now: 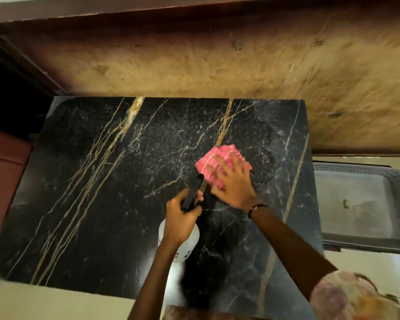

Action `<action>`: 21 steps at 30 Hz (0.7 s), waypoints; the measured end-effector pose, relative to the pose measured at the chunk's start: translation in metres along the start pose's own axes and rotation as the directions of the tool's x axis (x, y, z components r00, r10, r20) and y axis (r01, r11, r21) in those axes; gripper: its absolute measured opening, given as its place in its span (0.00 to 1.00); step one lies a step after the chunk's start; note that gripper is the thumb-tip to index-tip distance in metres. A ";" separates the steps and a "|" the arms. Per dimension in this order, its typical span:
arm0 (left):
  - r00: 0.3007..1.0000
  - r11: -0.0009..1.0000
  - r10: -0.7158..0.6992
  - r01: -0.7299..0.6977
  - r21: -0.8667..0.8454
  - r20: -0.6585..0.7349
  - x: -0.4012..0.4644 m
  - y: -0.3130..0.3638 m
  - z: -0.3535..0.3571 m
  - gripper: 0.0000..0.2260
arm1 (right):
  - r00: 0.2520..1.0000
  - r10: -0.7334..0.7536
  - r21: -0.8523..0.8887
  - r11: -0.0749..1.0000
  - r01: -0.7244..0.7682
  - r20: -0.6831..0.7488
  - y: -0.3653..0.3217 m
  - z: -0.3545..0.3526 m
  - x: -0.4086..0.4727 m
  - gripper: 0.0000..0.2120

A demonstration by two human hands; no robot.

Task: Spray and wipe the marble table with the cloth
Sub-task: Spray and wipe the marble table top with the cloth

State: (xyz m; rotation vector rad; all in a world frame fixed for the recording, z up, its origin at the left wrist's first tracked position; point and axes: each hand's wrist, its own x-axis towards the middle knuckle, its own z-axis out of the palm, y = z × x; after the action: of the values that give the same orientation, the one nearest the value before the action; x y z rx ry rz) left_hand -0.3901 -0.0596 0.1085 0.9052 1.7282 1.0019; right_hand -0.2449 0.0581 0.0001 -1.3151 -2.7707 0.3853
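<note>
A black marble table [102, 181] with gold and white veins fills the middle of the view. A folded pink checked cloth [213, 161] lies flat on it right of centre. My right hand [232, 183] presses down on the cloth with spread fingers and looks blurred. My left hand [183, 215] grips a spray bottle [180, 248] with a white body and a black trigger head [193, 192]; the nozzle points toward the cloth. The hand hides most of the bottle.
A worn brown wall panel [217, 61] runs behind the table. A grey perforated plastic tray [360, 204] sits to the right of the table. A reddish seat [2, 172] stands at the left. Pale floor [44, 301] shows in front.
</note>
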 end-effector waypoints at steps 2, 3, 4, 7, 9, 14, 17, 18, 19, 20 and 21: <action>1.000 1.000 -0.019 0.018 -0.011 -0.005 -0.010 -0.003 0.002 0.18 | 0.986 -0.163 -0.003 0.987 0.163 -0.022 -0.024 0.009 -0.031 0.32; 1.000 1.000 -0.018 0.017 -0.018 -0.018 -0.016 -0.004 0.004 0.19 | 0.974 -0.226 0.000 0.974 0.226 -0.029 -0.029 0.012 -0.051 0.33; 0.999 1.000 -0.012 0.011 -0.025 -0.032 -0.022 -0.005 0.005 0.19 | 0.961 -0.274 -0.002 0.962 0.274 -0.029 -0.029 0.014 -0.073 0.33; 0.998 1.000 -0.011 0.011 -0.009 -0.069 -0.039 -0.011 0.007 0.14 | 0.943 -0.330 -0.005 0.944 0.330 -0.036 0.000 0.013 -0.127 0.32; 0.997 1.000 -0.013 0.013 -0.001 -0.078 -0.053 -0.017 0.007 0.13 | 0.955 -0.292 -0.025 0.956 0.291 -0.041 0.032 0.006 -0.136 0.34; 0.994 1.000 -0.008 0.010 0.023 -0.112 -0.076 -0.023 0.008 0.14 | 0.999 0.032 0.025 0.999 -0.032 0.011 0.033 -0.007 -0.091 0.32; 0.993 1.000 -0.015 0.016 0.008 -0.116 -0.088 -0.028 0.010 0.15 | 0.996 0.079 0.026 0.996 -0.080 0.031 -0.011 0.003 -0.076 0.32; 0.993 1.000 -0.022 0.022 -0.002 -0.112 -0.092 -0.029 0.011 0.14 | 0.999 0.029 0.003 1.000 -0.029 0.034 -0.027 0.008 -0.080 0.32; 0.994 1.000 -0.030 0.029 -0.011 -0.108 -0.096 -0.031 0.011 0.14 | 0.998 -0.046 -0.020 0.999 0.047 0.044 -0.042 0.015 -0.090 0.33; 0.994 0.999 -0.040 0.038 -0.021 -0.101 -0.099 -0.033 0.011 0.13 | 0.990 -0.131 -0.034 0.991 0.133 0.053 -0.056 0.020 -0.104 0.34; 0.995 0.998 -0.049 0.046 -0.036 -0.091 -0.102 -0.035 0.011 0.12 | 0.976 -0.207 -0.036 0.977 0.210 0.062 -0.066 0.024 -0.123 0.36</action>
State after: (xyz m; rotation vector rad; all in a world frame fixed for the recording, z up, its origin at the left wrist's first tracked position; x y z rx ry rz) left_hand -0.3534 -0.1614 0.1087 0.8041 1.7951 1.0527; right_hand -0.2201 -0.0808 0.0003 -1.0208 -2.9426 0.3587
